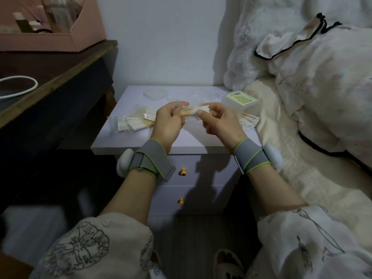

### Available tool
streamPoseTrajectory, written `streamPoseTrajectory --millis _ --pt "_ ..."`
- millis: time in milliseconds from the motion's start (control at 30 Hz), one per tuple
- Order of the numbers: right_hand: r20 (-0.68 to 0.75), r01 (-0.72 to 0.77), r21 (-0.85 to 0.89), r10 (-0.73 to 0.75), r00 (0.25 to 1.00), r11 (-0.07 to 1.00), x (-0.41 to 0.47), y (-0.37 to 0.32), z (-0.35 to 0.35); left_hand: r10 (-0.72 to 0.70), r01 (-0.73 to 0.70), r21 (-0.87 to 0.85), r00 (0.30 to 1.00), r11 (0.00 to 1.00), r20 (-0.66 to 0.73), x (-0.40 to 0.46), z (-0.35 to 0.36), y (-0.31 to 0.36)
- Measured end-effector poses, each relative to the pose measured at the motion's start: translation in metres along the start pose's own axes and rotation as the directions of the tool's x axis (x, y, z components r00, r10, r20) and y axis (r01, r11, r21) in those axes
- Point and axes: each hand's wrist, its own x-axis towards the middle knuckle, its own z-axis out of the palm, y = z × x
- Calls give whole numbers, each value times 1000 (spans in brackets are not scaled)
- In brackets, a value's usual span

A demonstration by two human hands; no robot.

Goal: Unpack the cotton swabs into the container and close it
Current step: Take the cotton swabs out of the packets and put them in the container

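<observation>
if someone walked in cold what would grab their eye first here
First the two hands at the centre: the left hand and right hand pinch a clear-wrapped bundle of cotton swabs between them, above the pale nightstand. More wrapped swab packs lie on the nightstand to the left. The translucent container with a green label sits at the back right corner, beside the bed.

Nightstand (pixel 141 146): between desk (pixel 60 77) on the left and bed (pixel 281 158) on the right.
Lid (pixel 155 94): back of nightstand top.
Container (pixel 240 102): back right corner (on its side).
Swab packets (pixel 136 120): left part of top; more (pixel 249 120) lie right, before the container.
Packet held (pixel 190 112): above centre, between left hand (pixel 169 122) and right hand (pixel 218 121).
</observation>
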Motion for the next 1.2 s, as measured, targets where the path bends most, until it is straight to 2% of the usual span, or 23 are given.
streamPoseTrajectory --millis 200,367,433,600,767,867,1067,1200 --pt "-14 61 -139 -63 998 988 -1 2 1 -40 35 72 996 997 76 -8 8 8" --pt "-42 74 -70 -77 996 995 -1 -1 -1 4 -22 203 996 979 89 -10 10 1" --pt "-112 83 -93 -94 989 992 2 3 0 21 -51 258 993 965 120 -11 11 0" --pt "-325 72 -143 -115 938 987 17 11 2 52 -86 186 982 979 184 -13 19 4" --pt "-346 65 -134 -108 932 989 20 13 2 27 -49 86 972 995 234 -16 19 11" --pt "-335 63 -151 -111 936 987 21 15 -2 -3 -23 94 961 995 276 -17 19 12" --pt "-359 70 20 -58 932 997 24 17 -22 -38 30 79 994 996 104 -1 20 7" --pt "-439 84 0 -76 895 996 26 19 -34 -91 82 85 990 993 112 -1 33 7"
